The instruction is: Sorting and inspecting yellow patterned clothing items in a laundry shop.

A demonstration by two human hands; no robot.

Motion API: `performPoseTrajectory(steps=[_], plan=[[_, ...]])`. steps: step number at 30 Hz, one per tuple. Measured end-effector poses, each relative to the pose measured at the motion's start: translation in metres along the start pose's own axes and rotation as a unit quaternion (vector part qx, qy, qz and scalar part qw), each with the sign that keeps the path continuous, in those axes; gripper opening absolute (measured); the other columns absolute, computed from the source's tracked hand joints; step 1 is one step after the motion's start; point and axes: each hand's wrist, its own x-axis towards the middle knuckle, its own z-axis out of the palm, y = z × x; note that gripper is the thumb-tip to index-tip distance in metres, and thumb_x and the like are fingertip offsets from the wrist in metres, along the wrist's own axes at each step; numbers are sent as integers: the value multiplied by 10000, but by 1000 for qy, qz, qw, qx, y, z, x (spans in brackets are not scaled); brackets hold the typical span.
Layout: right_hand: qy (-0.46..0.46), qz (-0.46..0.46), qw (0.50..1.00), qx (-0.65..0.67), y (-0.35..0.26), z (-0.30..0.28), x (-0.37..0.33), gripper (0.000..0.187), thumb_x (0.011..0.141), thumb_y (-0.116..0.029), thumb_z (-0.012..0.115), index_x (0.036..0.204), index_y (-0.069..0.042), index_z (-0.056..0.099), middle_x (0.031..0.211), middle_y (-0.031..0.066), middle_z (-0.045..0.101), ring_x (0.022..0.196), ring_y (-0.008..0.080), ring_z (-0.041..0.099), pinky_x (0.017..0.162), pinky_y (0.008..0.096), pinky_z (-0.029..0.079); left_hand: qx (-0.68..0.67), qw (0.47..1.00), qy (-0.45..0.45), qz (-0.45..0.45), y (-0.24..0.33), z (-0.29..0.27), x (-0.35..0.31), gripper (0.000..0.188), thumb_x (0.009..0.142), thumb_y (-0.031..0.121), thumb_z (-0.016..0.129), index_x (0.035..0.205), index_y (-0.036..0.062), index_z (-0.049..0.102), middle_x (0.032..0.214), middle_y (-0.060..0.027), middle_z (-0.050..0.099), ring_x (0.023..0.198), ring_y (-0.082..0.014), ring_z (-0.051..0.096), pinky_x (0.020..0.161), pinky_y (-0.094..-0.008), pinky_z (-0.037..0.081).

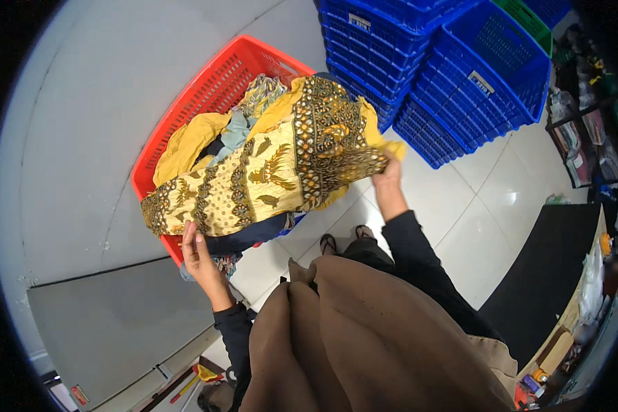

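A yellow batik cloth (pixel 271 165) with brown and black motifs lies stretched across the top of a red plastic basket (pixel 185 96). My right hand (pixel 390 182) is closed on the gathered right end of this cloth, beyond the basket's side. Near its lower left edge is my left hand (pixel 199 257), fingers straight and pointing up against the fabric; I cannot tell how firmly they touch it. Under and behind the batik, the basket holds a plain yellow cloth (pixel 189 144), a grey-blue cloth (pixel 235 136) and dark blue fabric (pixel 250 233).
Stacked blue plastic baskets (pixel 460 75) stand behind on the right, with a green basket (pixel 525 20) at the back. A grey panel (pixel 110 323) lies at the lower left. To the right are a black mat-like surface (pixel 546 275) and a rack of packaged goods (pixel 584 130). White floor tiles (pixel 460 220) show between.
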Motion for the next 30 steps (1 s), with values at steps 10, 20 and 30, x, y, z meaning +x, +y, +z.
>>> performPoseTrajectory(steps=[10,20,30], plan=[[-536,-174,502,-656,-9,130,-193,570,778,-151,637,1297,-93,409,1226,164,494,1109,307,505,909,349,416,-378,855,-318,-160,67,87,-17,589,918,346,455,1375,39,245,1294,-113,413,1148,-205,443,916,-331,411],[-436,-388,531,-614,-16,139,-192,176,803,-84,590,965,-42,647,857,108,607,779,244,587,698,307,463,-345,895,-226,-168,43,70,-26,380,862,55,548,1228,5,460,1143,-85,535,1015,-131,519,891,-248,403],[-537,-402,211,-711,50,162,-139,360,740,-111,591,1099,-143,593,1022,60,567,916,260,539,851,402,398,-42,937,-345,-4,52,46,-50,291,864,112,545,1147,51,570,1077,-81,606,994,-131,537,875,-255,399]])
